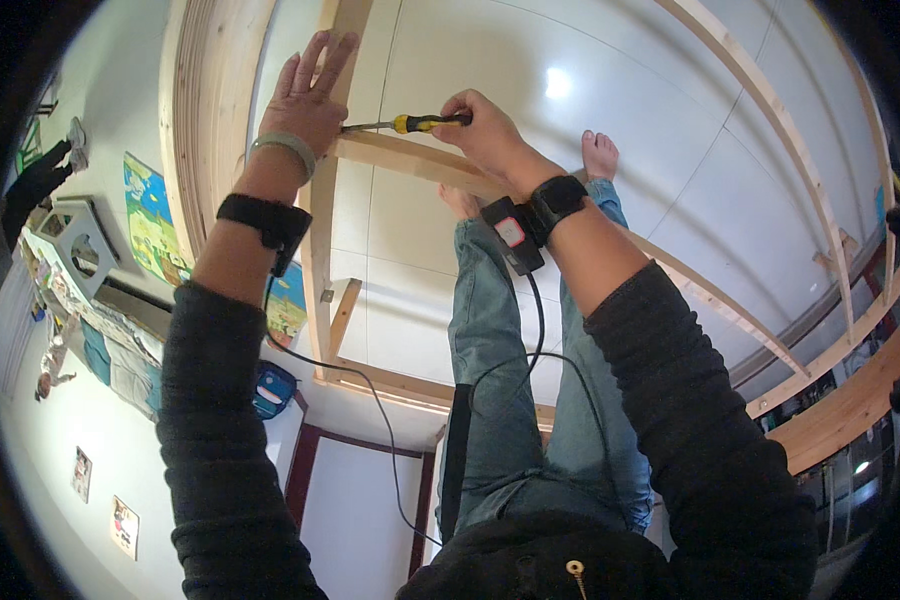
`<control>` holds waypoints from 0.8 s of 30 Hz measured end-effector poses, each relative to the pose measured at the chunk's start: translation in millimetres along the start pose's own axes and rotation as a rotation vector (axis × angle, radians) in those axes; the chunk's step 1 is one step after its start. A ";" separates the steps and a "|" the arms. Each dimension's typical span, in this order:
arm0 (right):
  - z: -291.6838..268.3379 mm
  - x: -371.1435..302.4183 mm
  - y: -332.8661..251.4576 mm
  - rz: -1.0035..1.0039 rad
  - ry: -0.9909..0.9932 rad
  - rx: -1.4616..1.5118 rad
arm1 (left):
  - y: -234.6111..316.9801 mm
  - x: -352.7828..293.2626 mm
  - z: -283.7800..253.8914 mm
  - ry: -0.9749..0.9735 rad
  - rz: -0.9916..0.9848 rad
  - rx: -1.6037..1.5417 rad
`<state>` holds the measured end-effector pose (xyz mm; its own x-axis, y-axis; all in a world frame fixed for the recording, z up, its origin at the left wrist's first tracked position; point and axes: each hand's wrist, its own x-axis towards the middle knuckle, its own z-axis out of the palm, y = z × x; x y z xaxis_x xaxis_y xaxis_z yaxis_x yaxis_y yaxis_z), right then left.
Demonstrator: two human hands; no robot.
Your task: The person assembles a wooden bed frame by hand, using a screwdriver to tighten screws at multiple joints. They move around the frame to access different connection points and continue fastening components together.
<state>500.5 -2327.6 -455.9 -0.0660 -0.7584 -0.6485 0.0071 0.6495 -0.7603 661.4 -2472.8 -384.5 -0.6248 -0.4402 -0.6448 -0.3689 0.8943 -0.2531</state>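
Right hand pinches screwdriver handle, tip beside left hand at wood joint

Head view, the only one. Right hand (487, 137) has the screwdriver (432, 122) by the rear of its yellow-and-black handle: thumb and fingers pinch the end, and the front of the handle sticks out bare to the left. Shaft lies roughly level in view, pointing left, just above the wooden rail (400, 155). Tip is right at the inner edge of the left hand (305, 108); can't tell if it touches skin, wood or a screw.

Left hand lies back-up over the wooden post (319, 215), fingers spread with gaps, pointing to the top of view; thumb not clear. Rail meets the post just below the tip.

Wrists: pale bracelet (288, 150) and black strap device (262, 222) on the left, black box device (511, 235) on the right. Black cable (385, 410) hangs between the arms. Below: jeans (492, 330), bare foot (600, 155) on pale tiles (460, 55). Off left: colourful mat (150, 205), blue bag (273, 390).
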 end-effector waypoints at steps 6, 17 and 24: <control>0.3 1.1 10.8 0.041 -0.040 0.161 | 5.3 10.6 -18.7 -0.132 0.021 0.028; -20.4 -21.1 2.5 0.307 -0.148 0.336 | -17.3 -19.8 81.5 0.229 -0.817 -1.659; 14.4 -11.0 18.9 0.133 -0.195 0.377 | 6.0 -27.7 99.8 0.044 -0.873 -1.688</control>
<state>515.8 -2307.7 -463.7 0.1497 -0.6892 -0.7090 0.3690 0.7042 -0.6066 745.2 -2447.3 -440.1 0.0766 -0.6884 -0.7213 -0.7229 -0.5366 0.4354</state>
